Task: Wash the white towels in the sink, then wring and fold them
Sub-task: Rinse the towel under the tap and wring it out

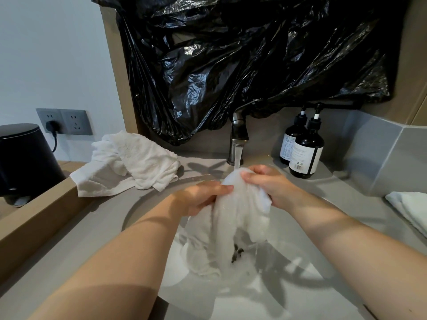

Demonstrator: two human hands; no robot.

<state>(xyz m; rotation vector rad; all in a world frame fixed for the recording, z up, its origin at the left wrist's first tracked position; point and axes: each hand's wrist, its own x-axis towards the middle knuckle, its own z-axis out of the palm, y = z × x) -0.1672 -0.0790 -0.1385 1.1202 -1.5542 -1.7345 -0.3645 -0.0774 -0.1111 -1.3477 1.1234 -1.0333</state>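
From the head view, we have both hands on the wet white towel (240,211), which is bunched at its top right under the stream of water (238,159) from the faucet (238,132). Our left hand (203,197) pinches the bunch from its left side, fingertips meeting the cloth just below the stream. Our right hand (270,185) curls over it from the right, with the thumb on top. Both sets of fingers are closed on the fabric and neither is relaxed. The towel's long axis runs straight down from the fingers, and its lower folds trail into the sink (288,287) and gather beside the drain (236,252). The two hands are about equally close to the bunch, so we judge a wring could start from either one, with one hand sliding down the hanging length. Below the fingers the basin gives open room. Beyond them the faucet stands close, so a twist is better kept low. To the left of the fingers, on the counter past the sink rim, lies a rumpled pile of white towels (134,162) that looks not yet washed. Well off to the right lies a folded towel (409,209). Two dark pump bottles (305,153) stand just beyond the right hand, near enough to be knocked by an elbow. Black plastic sheeting (254,56) hangs above everything.
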